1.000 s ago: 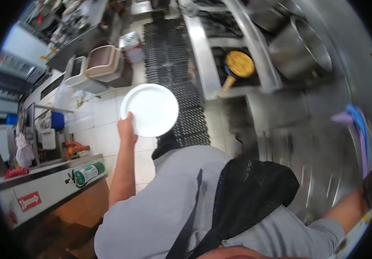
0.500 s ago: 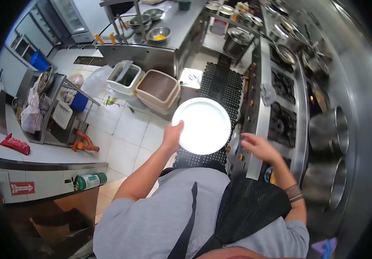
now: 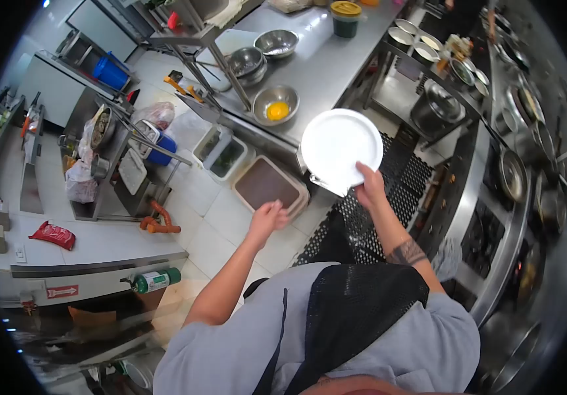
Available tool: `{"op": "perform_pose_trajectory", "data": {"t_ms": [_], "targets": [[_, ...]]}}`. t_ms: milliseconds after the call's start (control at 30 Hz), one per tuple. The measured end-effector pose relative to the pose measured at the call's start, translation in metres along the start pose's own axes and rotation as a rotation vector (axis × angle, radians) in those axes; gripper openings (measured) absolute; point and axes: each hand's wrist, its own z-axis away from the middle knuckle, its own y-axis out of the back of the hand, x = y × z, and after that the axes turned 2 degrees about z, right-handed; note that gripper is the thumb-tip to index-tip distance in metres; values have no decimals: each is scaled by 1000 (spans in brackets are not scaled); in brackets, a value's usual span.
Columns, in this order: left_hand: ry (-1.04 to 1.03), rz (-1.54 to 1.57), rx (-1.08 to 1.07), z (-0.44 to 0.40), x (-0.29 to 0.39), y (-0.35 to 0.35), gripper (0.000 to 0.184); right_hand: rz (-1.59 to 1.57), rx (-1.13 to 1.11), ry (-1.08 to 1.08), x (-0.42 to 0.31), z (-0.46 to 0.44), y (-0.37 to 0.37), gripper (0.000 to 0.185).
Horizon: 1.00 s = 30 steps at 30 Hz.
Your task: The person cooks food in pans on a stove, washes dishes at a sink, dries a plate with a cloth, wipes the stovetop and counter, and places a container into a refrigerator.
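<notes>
A round white plate (image 3: pixel 341 149) is held at its near rim by my right hand (image 3: pixel 370 187), thumb on top and fingers underneath. My left hand (image 3: pixel 268 220) is apart from the plate, lower and to the left, with its fingers curled in and nothing visible in them. Below and behind the left hand, a beige bin (image 3: pixel 302 205) with brownish contents stands on the floor. A steel bowl (image 3: pixel 290 94) with yellow contents, resembling egg, sits near the counter edge beyond the plate.
The steel counter (image 3: pixel 319 62) bears more bowls and a yellow-lidded tub (image 3: pixel 345 18). A perforated black mat (image 3: pixel 372 234) covers the floor ahead. The stove (image 3: pixel 484 230) with pans is on the right. A white bin (image 3: pixel 224 158) stands beside the beige one.
The plate has passed from my left hand to my right. My left hand has let go, its fingers curled. The view has turned, bringing the counter and bowls nearer.
</notes>
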Motion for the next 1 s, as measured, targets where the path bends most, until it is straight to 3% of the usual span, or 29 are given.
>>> {"op": "perform_pose_trajectory", "data": {"t_ms": [200, 433, 500, 567, 667, 700, 767, 833, 867, 933, 1000], "targets": [[112, -256, 267, 21, -23, 34, 39, -14, -7, -2, -18, -285, -18, 51], [396, -126, 464, 73, -48, 43, 40, 206, 58, -125, -61, -381, -72, 58], [409, -136, 455, 74, -54, 49, 40, 308, -46, -287, -51, -397, -49, 53], [424, -154, 421, 67, -59, 59, 38, 408, -13, -31, -41, -349, -41, 32], [368, -313, 300, 39, -58, 71, 36, 690, -137, -125, -17, -266, 27, 20], [315, -483, 209, 31, -39, 68, 35, 583, -196, -254, -4, -232, 66, 22], [282, -529, 67, -5, -56, 94, 35, 846, -28, -329, 5, -115, 105, 25], [352, -494, -59, -54, -96, 137, 34, 928, 113, -555, 17, -11, 162, 21], [382, -579, -108, -76, -101, 149, 34, 914, 229, -562, 22, 45, 186, 22], [397, -746, -225, -114, -114, 172, 33, 766, 360, -470, 39, 150, 241, 19], [393, -863, -323, -155, -122, 192, 32, 638, 705, -225, 37, 273, 232, 12]]}}
